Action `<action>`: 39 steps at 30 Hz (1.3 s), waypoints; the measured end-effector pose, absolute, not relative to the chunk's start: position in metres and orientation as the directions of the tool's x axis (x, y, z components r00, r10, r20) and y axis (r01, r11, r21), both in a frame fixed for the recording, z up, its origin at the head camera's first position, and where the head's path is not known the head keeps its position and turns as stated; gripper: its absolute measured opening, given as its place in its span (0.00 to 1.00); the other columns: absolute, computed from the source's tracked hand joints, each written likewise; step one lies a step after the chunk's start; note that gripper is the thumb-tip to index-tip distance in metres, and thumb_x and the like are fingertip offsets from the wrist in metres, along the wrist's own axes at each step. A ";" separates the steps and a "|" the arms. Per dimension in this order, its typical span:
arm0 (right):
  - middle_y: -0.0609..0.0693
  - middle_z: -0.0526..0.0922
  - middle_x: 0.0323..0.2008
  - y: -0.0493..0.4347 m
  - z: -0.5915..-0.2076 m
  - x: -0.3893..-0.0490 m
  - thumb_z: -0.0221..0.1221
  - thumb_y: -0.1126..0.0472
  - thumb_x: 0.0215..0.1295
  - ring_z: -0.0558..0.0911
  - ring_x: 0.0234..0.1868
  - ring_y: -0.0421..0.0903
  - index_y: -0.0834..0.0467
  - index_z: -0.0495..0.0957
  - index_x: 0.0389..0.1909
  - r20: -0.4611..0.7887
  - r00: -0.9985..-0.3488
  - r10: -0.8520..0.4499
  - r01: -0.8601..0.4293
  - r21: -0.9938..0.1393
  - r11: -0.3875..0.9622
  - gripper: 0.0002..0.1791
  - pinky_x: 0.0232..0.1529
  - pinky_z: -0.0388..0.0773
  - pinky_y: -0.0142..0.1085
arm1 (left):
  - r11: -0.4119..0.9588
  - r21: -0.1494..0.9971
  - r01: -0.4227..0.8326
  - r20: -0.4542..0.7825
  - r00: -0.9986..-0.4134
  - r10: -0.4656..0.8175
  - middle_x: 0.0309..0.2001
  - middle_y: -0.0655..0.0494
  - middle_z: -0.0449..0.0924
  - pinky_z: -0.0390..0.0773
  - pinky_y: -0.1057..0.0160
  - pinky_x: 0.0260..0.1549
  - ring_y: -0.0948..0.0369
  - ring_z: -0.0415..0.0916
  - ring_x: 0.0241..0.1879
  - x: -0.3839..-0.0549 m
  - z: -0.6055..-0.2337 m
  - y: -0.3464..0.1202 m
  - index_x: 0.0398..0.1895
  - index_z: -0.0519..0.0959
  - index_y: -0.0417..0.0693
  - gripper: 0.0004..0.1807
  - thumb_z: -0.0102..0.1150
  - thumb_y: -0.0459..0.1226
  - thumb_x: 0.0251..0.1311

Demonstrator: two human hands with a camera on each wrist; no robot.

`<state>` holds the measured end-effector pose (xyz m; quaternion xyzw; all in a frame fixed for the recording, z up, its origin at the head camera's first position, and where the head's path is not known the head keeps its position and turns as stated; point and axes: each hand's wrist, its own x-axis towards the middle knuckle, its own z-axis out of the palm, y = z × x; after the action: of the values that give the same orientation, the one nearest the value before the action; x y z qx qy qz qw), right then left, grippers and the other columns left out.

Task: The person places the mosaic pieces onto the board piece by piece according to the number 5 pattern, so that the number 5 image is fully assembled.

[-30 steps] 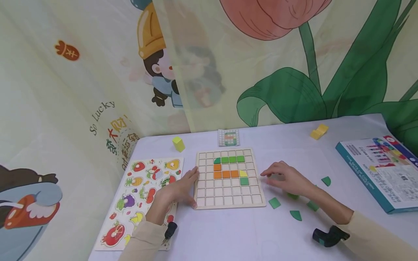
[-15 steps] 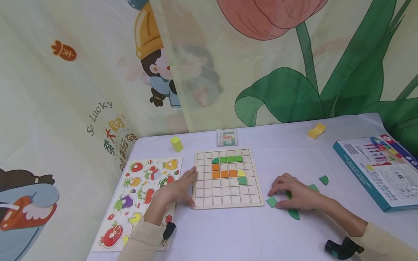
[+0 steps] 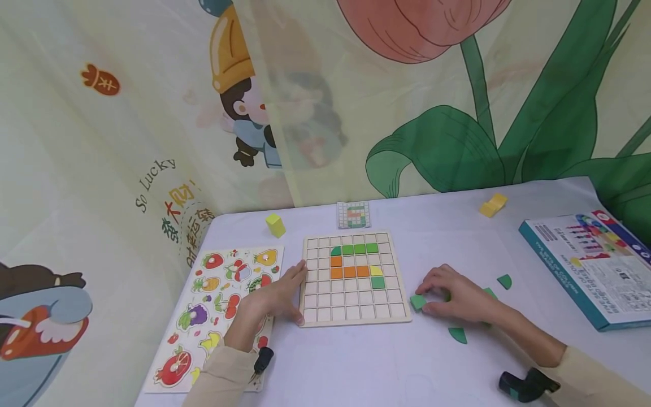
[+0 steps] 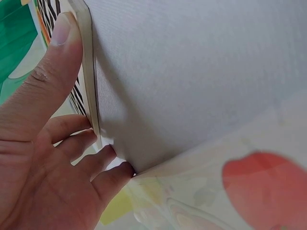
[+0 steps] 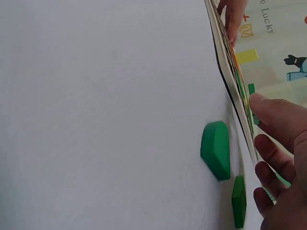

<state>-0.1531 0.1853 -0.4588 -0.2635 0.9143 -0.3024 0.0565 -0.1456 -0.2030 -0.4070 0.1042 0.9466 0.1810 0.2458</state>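
My right hand [image 3: 458, 297] pinches a green square tile [image 3: 418, 303] between thumb and fingers, just off the right edge of the wooden grid board [image 3: 346, 298]. In the right wrist view that tile [image 5: 252, 90] shows partly behind the thumb. Green, orange and yellow tiles lie in the board's upper cells, including a row of orange squares [image 3: 349, 272]. My left hand [image 3: 274, 298] rests along the board's left edge, thumb and fingers extended; the left wrist view has the thumb against the board's side [image 4: 88, 72]. A green quarter-round tile [image 3: 458, 335] lies below my right hand.
A small pattern card [image 3: 354, 215] lies behind the board. The fruit puzzle board [image 3: 239, 271] is under my left forearm. A yellow-green cube [image 3: 275, 225], yellow blocks [image 3: 493, 204] and a box [image 3: 585, 271] stand around. Another green quarter-round [image 3: 504, 281] lies toward the box.
My right hand came back from near the board to the loose green tiles, took hold of a square one and shifted it slightly toward the board. My left hand stays at the board's edge.
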 end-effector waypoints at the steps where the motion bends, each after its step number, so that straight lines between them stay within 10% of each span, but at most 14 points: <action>1: 0.31 0.77 0.40 0.182 -0.458 -0.154 0.71 0.52 0.52 0.69 0.48 0.35 0.36 0.82 0.40 0.060 -0.857 -0.512 -0.444 -0.588 0.676 0.14 0.49 0.76 0.33 | 0.913 0.393 0.108 -0.427 -0.858 0.286 0.79 0.54 0.37 0.59 0.47 0.71 0.50 0.38 0.78 -0.145 -0.407 -0.203 0.77 0.49 0.45 0.60 0.78 0.37 0.41; 39: 0.40 0.79 0.34 0.104 -0.467 -0.149 0.73 0.58 0.47 0.68 0.39 0.41 0.50 0.86 0.36 0.200 -0.900 -0.388 -0.426 -0.593 0.683 0.13 0.41 0.64 0.37 | 0.918 0.380 0.111 -0.432 -0.857 0.282 0.80 0.55 0.36 0.60 0.48 0.70 0.51 0.37 0.78 -0.145 -0.407 -0.204 0.77 0.49 0.46 0.60 0.77 0.37 0.42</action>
<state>-0.1488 0.1039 -0.4667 -0.2220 0.9170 -0.3303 -0.0292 -0.1447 -0.2038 -0.4066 0.1037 0.9477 0.1737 0.2468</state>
